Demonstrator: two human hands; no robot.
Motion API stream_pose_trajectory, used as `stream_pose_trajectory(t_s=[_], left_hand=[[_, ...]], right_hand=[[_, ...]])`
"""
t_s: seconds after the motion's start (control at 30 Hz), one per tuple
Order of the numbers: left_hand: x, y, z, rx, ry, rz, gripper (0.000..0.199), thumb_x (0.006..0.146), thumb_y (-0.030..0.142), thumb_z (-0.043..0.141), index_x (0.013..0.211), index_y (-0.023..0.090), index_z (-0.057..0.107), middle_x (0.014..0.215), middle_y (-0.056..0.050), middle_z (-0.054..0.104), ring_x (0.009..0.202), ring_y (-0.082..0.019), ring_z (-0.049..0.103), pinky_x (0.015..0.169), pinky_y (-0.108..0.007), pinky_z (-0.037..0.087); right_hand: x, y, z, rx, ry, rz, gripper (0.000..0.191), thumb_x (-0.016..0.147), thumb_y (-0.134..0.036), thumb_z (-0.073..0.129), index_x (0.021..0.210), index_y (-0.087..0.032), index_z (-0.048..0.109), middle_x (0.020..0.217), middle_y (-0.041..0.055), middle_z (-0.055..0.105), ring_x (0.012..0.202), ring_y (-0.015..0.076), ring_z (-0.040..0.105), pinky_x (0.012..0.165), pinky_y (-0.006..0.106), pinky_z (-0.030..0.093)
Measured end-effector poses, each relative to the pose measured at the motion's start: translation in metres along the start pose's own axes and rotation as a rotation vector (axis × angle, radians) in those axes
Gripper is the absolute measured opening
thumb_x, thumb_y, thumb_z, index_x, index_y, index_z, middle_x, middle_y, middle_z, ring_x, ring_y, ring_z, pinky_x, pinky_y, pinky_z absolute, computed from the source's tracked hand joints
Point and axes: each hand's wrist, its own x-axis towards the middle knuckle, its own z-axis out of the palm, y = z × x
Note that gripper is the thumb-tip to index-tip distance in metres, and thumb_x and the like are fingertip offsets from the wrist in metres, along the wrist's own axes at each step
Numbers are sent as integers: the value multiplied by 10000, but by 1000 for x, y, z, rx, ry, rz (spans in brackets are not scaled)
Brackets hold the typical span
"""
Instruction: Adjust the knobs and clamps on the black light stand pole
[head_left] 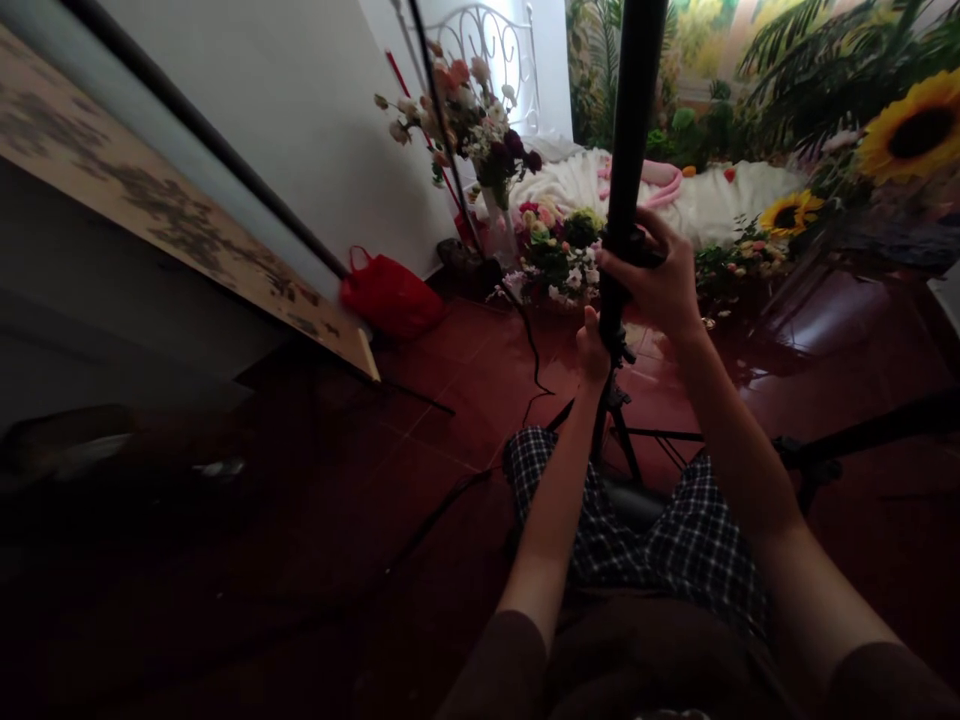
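A thick black tripod stand (628,130) rises upright between my knees and runs out of the top of the view. My left hand (592,350) is wrapped round its lower section, just above the leg joint, thumb pointing up. Higher up, my right hand (664,270) grips the stand at a black collar with a knob, its fingers curled round the far side. The tripod legs (626,445) spread out below, partly hidden by my forearms and checked trousers. What the stand carries on top lies outside the view.
A flower vase (496,195) and flowers (570,255) stand ahead, before a bed with white bedding (720,205). A red bag (390,295) sits by the left wall near a leaning scroll painting (187,220). Black cables (534,350) cross the red tiled floor (450,440). Sunflowers (911,130) are at right.
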Motion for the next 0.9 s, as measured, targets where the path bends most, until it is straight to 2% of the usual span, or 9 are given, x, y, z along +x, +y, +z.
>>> stream_pose_trajectory(t_s=[0.2, 0.4, 0.67, 0.9], left_hand=[[-1, 1, 1, 3, 67, -8, 693, 871, 787, 395, 602, 170, 560, 508, 11, 513, 396, -71, 471, 411, -225, 355], [-3, 3, -1, 17, 51, 9, 668, 887, 759, 405, 623, 170, 575, 500, 13, 522, 384, -77, 476, 397, -221, 359], [-6, 8, 3, -5, 50, -14, 667, 884, 762, 407, 603, 173, 548, 473, 21, 510, 362, -71, 458, 380, -213, 351], [-9, 15, 6, -31, 78, -36, 583, 968, 618, 411, 646, 163, 584, 500, 10, 545, 395, -71, 488, 405, -199, 370]], right_hand=[[-6, -3, 1, -10, -50, 70, 493, 773, -334, 753, 1232, -192, 643, 1000, 39, 691, 925, 192, 667, 845, 343, 586], [-8, -8, 3, -22, 7, 54, 491, 759, -336, 756, 1217, -190, 659, 985, 28, 693, 908, 189, 667, 872, 358, 580], [-8, -10, 1, -33, 0, 59, 493, 762, -348, 750, 1221, -190, 663, 981, 26, 695, 898, 191, 665, 874, 367, 583], [-12, -11, 3, -52, -5, 102, 518, 768, -350, 744, 1245, -171, 650, 979, 37, 696, 911, 199, 664, 867, 355, 580]])
